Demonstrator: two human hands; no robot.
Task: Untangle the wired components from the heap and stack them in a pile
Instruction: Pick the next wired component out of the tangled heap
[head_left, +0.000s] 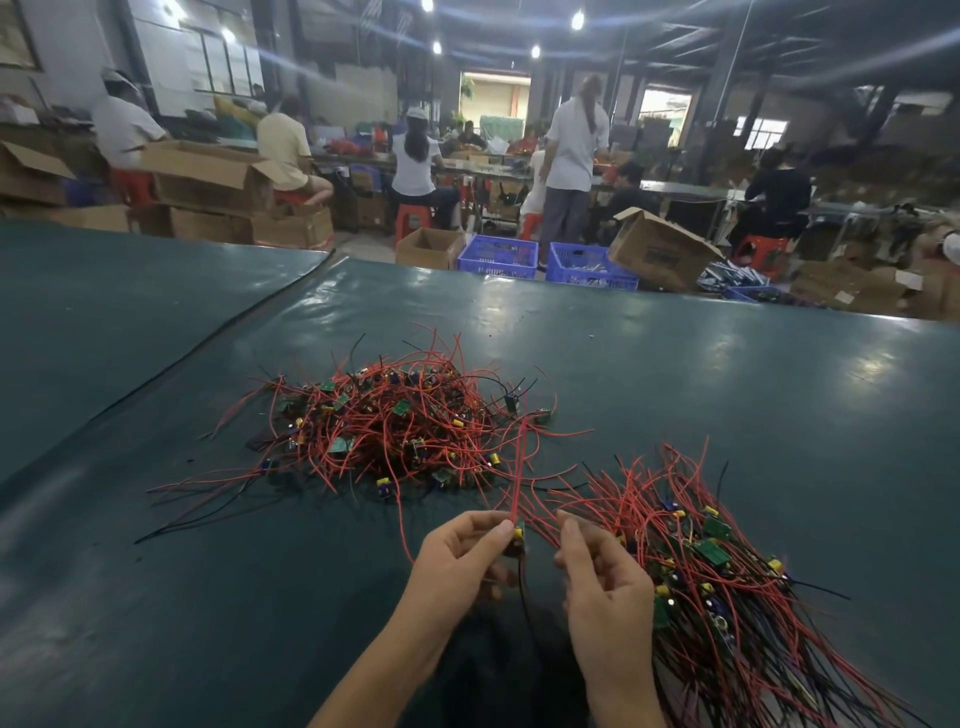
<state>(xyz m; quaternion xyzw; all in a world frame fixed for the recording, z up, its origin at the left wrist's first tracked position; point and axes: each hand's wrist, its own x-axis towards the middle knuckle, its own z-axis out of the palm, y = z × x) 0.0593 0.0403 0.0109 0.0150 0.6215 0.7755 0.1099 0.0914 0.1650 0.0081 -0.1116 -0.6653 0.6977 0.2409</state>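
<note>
Pinching a wired component between heap and pile, left hand (right hand beside, grip unclear).

Dark green table — tangled heap centre, sorted pile right.

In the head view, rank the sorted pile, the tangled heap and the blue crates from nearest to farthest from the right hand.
1. Sorted pile, right beside the right hand, on its right.
2. Tangled heap, ahead and to the left on the table.
3. Blue crates, on the floor beyond the table's far edge.
</note>
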